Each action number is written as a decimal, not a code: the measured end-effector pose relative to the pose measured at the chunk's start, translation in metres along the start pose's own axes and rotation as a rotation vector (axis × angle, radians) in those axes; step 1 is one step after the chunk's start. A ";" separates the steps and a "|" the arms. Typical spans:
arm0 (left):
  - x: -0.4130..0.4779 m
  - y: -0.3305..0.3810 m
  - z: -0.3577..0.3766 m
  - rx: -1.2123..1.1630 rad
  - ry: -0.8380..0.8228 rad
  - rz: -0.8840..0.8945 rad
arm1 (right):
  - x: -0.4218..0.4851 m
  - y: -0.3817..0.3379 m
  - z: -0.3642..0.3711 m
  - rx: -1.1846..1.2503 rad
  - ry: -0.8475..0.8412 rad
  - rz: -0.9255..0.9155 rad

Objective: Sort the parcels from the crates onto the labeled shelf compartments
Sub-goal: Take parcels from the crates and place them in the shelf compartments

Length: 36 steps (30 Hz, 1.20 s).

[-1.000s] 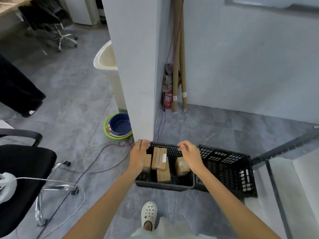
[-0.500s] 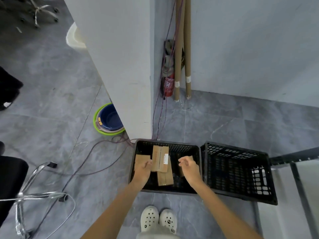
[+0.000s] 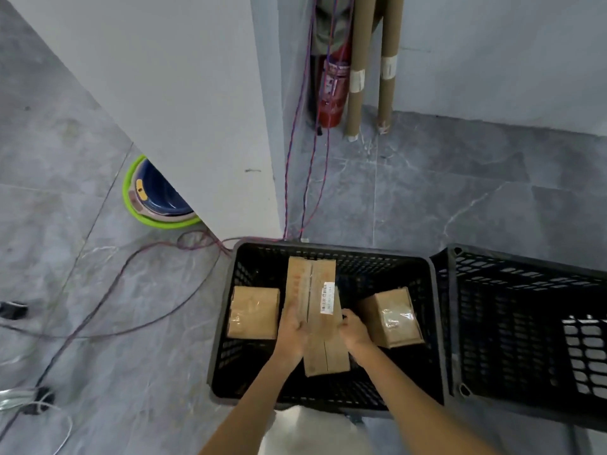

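Note:
A black plastic crate (image 3: 328,249) stands on the floor below me with three cardboard parcels in it. The long parcel (image 3: 312,284) with a white barcode label leans in the middle. My left hand (image 3: 292,333) holds its left edge and my right hand (image 3: 353,328) grips its right edge. Another long box (image 3: 326,356) lies under it. A small taped parcel (image 3: 253,311) sits on the left, another small parcel (image 3: 392,316) on the right. No shelf is in view.
A second black crate (image 3: 525,323) stands to the right, touching the first. A white pillar (image 3: 184,93) rises just behind the crate. Cables (image 3: 131,280) trail over the grey floor at left. A fire extinguisher (image 3: 331,90), cardboard tubes (image 3: 356,70) and stacked basins (image 3: 154,198) stand beyond.
My head has dropped closer to the crate. Both hands left the crate's far rim, went down inside, and now close on the two sides of the long labelled parcel.

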State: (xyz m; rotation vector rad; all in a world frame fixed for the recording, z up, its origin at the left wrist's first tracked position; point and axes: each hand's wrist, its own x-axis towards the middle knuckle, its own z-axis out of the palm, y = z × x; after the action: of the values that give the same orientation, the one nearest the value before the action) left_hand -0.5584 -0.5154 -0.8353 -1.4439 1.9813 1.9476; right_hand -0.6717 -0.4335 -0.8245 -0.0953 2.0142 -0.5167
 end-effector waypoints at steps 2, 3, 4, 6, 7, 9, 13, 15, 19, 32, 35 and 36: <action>0.009 -0.012 0.008 0.065 0.071 -0.094 | 0.024 0.002 0.014 0.037 -0.071 0.007; 0.011 -0.014 0.011 0.155 0.115 -0.103 | 0.031 0.001 0.020 0.057 -0.101 0.005; 0.011 -0.012 0.014 0.231 0.132 -0.101 | 0.037 0.001 0.023 0.085 -0.115 -0.002; 0.010 -0.002 0.017 0.274 0.134 -0.192 | 0.048 0.009 0.026 0.130 -0.083 -0.003; 0.008 0.008 0.017 0.232 0.131 -0.288 | 0.050 0.016 0.023 0.156 -0.064 0.008; -0.002 0.025 0.012 0.111 0.131 -0.384 | 0.037 0.028 0.011 0.203 -0.069 0.033; -0.041 0.052 0.003 0.056 0.078 -0.283 | -0.065 -0.001 -0.046 0.326 -0.016 0.028; -0.075 0.104 -0.010 0.034 0.085 -0.210 | -0.111 -0.023 -0.077 0.339 0.000 -0.026; -0.138 0.234 -0.042 -0.034 0.051 -0.056 | -0.206 -0.085 -0.151 0.303 0.052 -0.192; -0.361 0.614 -0.081 -0.150 -0.100 0.462 | -0.577 -0.203 -0.373 0.576 0.390 -0.678; -0.400 0.659 -0.067 -0.175 -0.201 0.576 | -0.635 -0.197 -0.404 0.612 0.517 -0.773; -0.413 0.671 -0.061 -0.206 -0.238 0.600 | -0.651 -0.193 -0.412 0.623 0.556 -0.794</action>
State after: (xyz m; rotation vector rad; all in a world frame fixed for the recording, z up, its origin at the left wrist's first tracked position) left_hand -0.6826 -0.4590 -0.0568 -0.6148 2.3311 2.4602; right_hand -0.7391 -0.2932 -0.0461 -0.4090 2.1870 -1.8116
